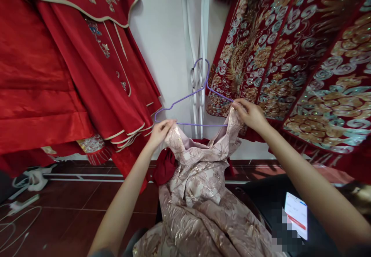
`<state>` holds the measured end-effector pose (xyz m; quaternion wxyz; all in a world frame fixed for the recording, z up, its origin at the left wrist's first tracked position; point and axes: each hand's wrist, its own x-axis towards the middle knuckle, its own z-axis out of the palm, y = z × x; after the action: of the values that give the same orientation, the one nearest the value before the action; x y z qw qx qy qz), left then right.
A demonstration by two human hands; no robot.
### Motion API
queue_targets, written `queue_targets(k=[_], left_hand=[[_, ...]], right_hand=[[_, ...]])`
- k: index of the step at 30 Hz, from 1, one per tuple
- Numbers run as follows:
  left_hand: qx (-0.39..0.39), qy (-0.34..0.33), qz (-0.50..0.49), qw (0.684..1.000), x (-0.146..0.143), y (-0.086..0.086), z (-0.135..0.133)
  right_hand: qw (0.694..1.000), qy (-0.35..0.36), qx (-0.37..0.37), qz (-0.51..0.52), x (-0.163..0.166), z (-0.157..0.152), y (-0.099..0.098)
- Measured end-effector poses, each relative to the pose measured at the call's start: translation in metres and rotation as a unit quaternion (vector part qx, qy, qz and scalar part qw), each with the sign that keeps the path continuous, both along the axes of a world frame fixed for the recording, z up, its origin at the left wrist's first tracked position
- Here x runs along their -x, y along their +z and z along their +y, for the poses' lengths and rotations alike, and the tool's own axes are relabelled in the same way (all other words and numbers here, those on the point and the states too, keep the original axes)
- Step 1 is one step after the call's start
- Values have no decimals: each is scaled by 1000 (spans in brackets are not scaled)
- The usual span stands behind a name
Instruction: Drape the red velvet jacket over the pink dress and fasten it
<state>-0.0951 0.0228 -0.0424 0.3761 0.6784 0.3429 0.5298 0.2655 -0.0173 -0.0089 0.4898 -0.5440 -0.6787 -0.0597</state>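
Observation:
A pale pink brocade garment (199,183) with a gold floral pattern hangs between my hands and drapes down toward me. My left hand (160,131) pinches its left shoulder against the lower bar of a thin purple wire hanger (185,98). My right hand (249,114) grips the garment's right shoulder at the hanger's right arm. The hanger's hook is caught on a white ornamental metal rack (199,75) at the wall. A dark red cloth (164,166) shows behind the garment.
Plain red robes with cream trim (72,75) hang on the left. Heavily embroidered red and gold garments (304,56) hang on the right. White cables and a power strip (23,195) lie on the dark red tiled floor. A phone (295,214) lies at lower right.

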Motion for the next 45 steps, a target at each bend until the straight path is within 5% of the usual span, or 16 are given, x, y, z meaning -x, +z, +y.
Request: queue_targets(k=[4,11,21,26,32,37,42,45], left_hand=[[-82,141,49,985,52,-7,5],[-128,207,107,964,72,-19,7],[-152,224,42,962,60,-11,3],[-208,236,57,948,40,22,6],[-205,139,152,957,2,56,7],[-230,157,147,949,16,51,1],[-141,143,190,961,56,32,-7],[-154,191,191,950,65,25,-10]], right_hand=[[1000,-11,5,0,-6,6,2],[1000,-9,9,-18,-13,3,6],[1000,-4,13,-20,-16,3,4],[999,-3,16,-31,-12,1,3],[999,-5,8,-34,-10,-4,7],[999,-5,11,-35,-10,-5,8],[1000,-10,10,-25,-8,-4,7],[1000,-8,13,-23,-8,-5,7]])
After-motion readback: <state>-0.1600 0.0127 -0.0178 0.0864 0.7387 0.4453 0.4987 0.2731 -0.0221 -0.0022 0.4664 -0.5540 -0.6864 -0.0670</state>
